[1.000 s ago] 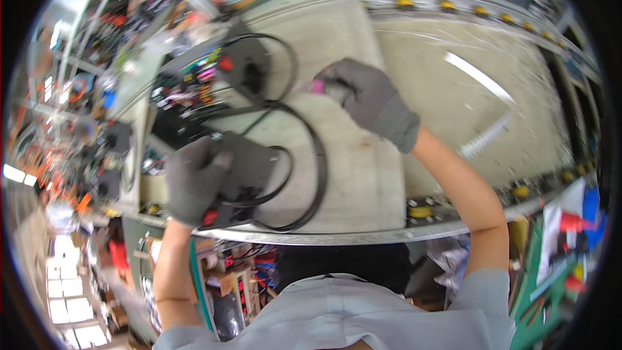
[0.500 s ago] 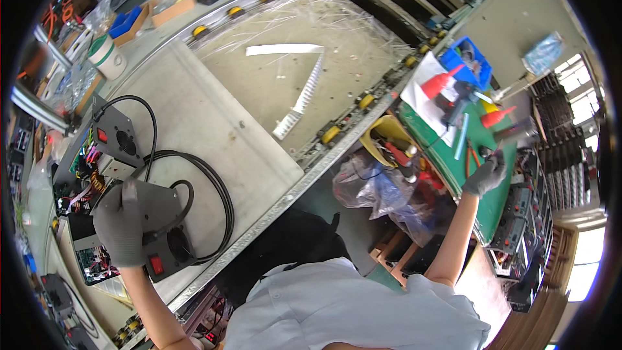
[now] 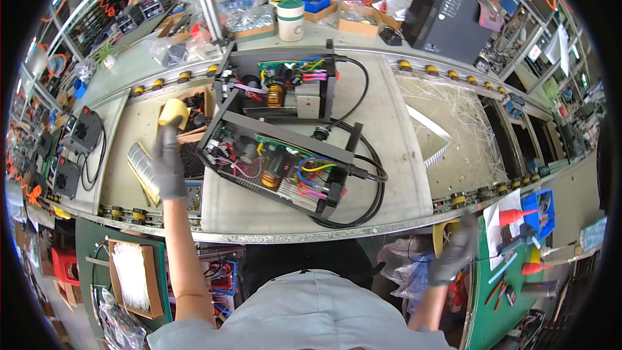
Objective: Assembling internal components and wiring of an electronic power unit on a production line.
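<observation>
My left hand, in a grey glove, is stretched out over the left part of the bench. Its extended fingertips overlap the lower edge of a yellow roll; no firm grip on it shows. My gloved right hand is smeared by motion beside the green table, near a yellow bin, so its fingers cannot be read. Between the hands lie two uncovered black electronic units, a rear one and a tilted front one. Their coloured wires and circuit boards show, and black cables loop out to the right.
An open box of dark small parts stands behind my left hand. A white cup with a green lid stands at the back. The green table on the right carries red-tipped bottles and hand tools. Yellow rollers line the bench edges.
The view has swung left. My left hand has left the front unit and moved to the yellow roll. My right hand has come back from the tools on the green table.
</observation>
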A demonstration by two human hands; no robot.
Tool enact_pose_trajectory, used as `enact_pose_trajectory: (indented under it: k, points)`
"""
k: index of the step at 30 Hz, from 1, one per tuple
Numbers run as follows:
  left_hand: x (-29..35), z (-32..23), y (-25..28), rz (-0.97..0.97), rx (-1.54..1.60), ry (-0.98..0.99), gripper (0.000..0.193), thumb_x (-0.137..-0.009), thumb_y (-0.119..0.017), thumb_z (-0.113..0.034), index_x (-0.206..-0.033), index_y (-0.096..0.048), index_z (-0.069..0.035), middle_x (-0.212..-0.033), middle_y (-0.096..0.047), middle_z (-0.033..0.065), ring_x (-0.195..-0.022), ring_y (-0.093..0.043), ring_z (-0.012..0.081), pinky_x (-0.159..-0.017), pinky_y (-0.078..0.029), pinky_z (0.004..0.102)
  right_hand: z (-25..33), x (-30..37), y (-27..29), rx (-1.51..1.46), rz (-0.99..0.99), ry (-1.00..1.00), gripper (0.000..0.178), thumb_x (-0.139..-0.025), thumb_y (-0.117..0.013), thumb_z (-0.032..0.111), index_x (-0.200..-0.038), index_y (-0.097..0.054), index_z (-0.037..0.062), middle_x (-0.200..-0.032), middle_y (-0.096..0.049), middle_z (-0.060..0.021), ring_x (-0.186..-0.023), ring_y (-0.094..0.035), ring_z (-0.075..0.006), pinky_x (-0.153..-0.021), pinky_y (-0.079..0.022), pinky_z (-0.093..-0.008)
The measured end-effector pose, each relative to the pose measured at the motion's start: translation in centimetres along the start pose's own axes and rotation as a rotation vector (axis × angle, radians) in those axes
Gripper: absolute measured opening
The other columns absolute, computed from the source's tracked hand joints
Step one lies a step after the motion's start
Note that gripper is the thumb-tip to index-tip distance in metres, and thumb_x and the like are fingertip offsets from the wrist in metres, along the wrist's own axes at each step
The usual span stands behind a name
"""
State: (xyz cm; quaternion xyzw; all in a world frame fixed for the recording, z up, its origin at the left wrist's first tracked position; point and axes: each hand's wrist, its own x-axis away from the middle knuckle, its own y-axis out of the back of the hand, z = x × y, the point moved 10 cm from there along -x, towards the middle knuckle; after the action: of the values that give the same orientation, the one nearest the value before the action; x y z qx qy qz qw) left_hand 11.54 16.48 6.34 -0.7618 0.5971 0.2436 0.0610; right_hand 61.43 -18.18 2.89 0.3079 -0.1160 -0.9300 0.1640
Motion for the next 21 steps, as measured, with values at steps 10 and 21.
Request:
enact_pose_trajectory:
  k: [10, 21]
  points:
    - [9.1, 10.6, -7.2, 0.31, 0.524, 0.388, 0.059, -0.095, -0.038, -0.05, -0.13, -0.047, -0.004, -0.121, -0.056, 0.0073, -0.112, -0.052, 0.0177, -0.098, -0.037, 0.0317, 9.0, -0.4, -20.8, -0.408, 0.379, 0.035, 0.046, -0.097, -0.038, 0.03, -0.128, -0.047, -0.0017, -0.132, -0.043, -0.0253, -0.127, -0.037, -0.0353, -0.102, -0.034, -0.0411]
    - [12.5, 14.1, -6.8, 0.027, 0.447, 0.424, 0.039, -0.094, -0.04, -0.025, -0.127, -0.049, -0.006, -0.12, -0.057, 0.0113, -0.105, -0.058, 0.0255, -0.083, -0.053, 0.0408, -11.8, -5.1, 11.0, 0.283, -0.805, -0.247, 0.037, -0.088, -0.065, 0.018, -0.118, -0.053, -0.0003, -0.108, -0.052, -0.0066, -0.1, -0.05, -0.0142, -0.085, -0.044, -0.0276]
